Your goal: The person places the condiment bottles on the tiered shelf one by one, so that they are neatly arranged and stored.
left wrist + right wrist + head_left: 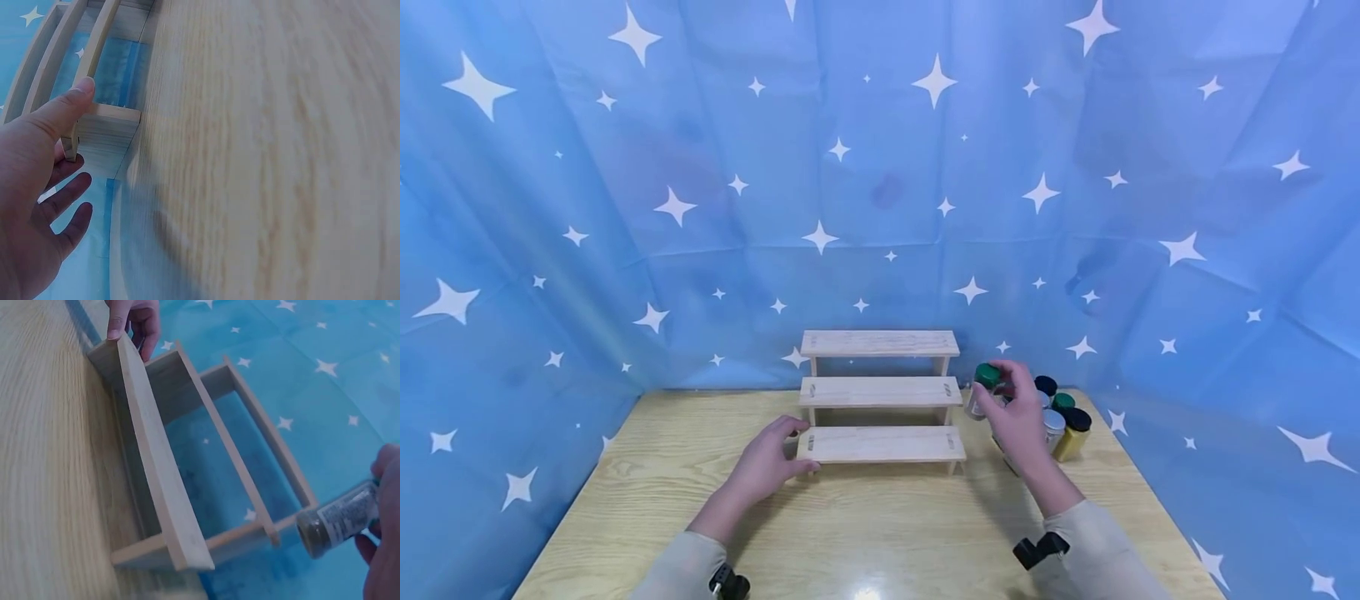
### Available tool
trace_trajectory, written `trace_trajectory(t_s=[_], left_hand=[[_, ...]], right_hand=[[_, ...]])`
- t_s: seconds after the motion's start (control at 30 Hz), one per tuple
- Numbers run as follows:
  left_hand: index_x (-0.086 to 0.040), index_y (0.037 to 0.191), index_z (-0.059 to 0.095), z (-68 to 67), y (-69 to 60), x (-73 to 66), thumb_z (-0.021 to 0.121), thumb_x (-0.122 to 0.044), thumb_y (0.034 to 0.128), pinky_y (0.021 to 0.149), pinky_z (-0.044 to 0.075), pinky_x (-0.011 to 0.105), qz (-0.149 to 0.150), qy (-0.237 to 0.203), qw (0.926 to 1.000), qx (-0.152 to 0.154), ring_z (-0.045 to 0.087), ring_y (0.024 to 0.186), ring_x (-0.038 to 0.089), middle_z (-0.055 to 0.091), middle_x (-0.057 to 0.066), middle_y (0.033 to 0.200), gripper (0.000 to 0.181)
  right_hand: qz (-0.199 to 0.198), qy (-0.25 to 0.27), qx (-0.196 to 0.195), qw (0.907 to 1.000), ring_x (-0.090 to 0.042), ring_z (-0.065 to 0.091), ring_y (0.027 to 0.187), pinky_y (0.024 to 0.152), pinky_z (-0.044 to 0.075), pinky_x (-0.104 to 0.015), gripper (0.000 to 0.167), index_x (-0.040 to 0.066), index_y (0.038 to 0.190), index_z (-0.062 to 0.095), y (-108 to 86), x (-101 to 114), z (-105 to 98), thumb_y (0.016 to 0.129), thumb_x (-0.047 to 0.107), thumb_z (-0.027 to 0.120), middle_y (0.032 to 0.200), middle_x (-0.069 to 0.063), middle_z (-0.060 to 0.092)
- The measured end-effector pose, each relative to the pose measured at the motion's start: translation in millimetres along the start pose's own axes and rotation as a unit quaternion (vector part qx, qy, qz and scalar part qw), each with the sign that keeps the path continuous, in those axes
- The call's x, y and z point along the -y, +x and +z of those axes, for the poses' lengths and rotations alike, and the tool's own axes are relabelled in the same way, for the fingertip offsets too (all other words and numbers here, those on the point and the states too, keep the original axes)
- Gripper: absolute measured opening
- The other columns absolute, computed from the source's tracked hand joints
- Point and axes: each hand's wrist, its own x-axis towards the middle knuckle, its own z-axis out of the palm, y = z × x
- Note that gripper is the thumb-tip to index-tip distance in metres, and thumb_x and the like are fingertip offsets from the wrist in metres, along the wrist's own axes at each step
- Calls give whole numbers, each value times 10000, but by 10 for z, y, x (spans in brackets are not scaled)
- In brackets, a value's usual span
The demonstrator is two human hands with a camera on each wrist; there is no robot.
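Observation:
A three-step wooden rack (880,443) stands on the table, its treads bare. My left hand (765,458) grips the left end of its lowest step; in the left wrist view the thumb (74,100) lies on the board's edge with the fingers round its end. To the right of the rack, my right hand (1018,414) holds a small spice jar with a green cap (987,375) near the middle step's height. The right wrist view shows the jar's clear body (340,517) with a printed label, apart from the rack.
Several more jars stand close together behind and right of my right hand, among them a yellow one with a black lid (1072,435) and one with a silver lid (1053,422). A blue star-patterned cloth (880,192) hangs behind the wooden table (865,533).

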Motion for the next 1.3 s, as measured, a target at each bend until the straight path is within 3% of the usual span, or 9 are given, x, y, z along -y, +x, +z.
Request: trace_trajectory(t_s=[0.17, 0.43, 0.63, 0.9, 1.3], left_hand=[[-122, 1468, 669, -2, -2, 6, 975, -389, 864, 1124, 548, 555, -43, 17, 10000, 4, 644, 1348, 332, 675, 54, 1454, 727], [-125, 1456, 680, -14, 16, 3, 991, -372, 847, 1116, 555, 549, -102, 67, 9999, -31, 650, 1340, 324, 686, 51, 1430, 727], [-120, 1436, 691, 11, 13, 27, 1006, -361, 828, 1120, 552, 553, -91, -2, 9999, -94, 656, 1332, 327, 694, 53, 1419, 726], [-119, 1434, 693, 12, 11, 40, 1007, -369, 822, 1111, 558, 554, -7, 1, 10000, -98, 665, 1312, 325, 698, 44, 1406, 732], [-130, 1450, 684, 21, 29, 6, 1008, -358, 825, 1138, 540, 555, -181, -38, 9998, -36, 641, 1355, 327, 687, 50, 1436, 740]], right_hand=[[180, -3, 339, 9993, -187, 640, 1129, 925, 583, -230, 415, 63, 1398, 648, 138, 130, 155, 1023, 101, 821, 1278, -80, 665], [-3, 207, 768, 9968, -245, 672, 1123, 906, 610, -232, 432, 42, 1410, 642, 394, 242, 422, 1028, 127, 823, 1281, -83, 670], [158, 438, 1069, 9932, -244, 667, 1120, 898, 633, -283, 386, 98, 1389, 662, 596, 390, 644, 1036, 135, 814, 1245, -66, 685], [386, 659, 1203, 9898, -213, 662, 1106, 912, 638, -391, 388, 111, 1390, 662, 865, 477, 944, 1049, 222, 811, 1216, -35, 695], [242, 805, 1431, 9861, -250, 677, 1133, 956, 639, -457, 405, 71, 1396, 660, 1131, 701, 1351, 1042, 189, 818, 1241, -73, 701]])
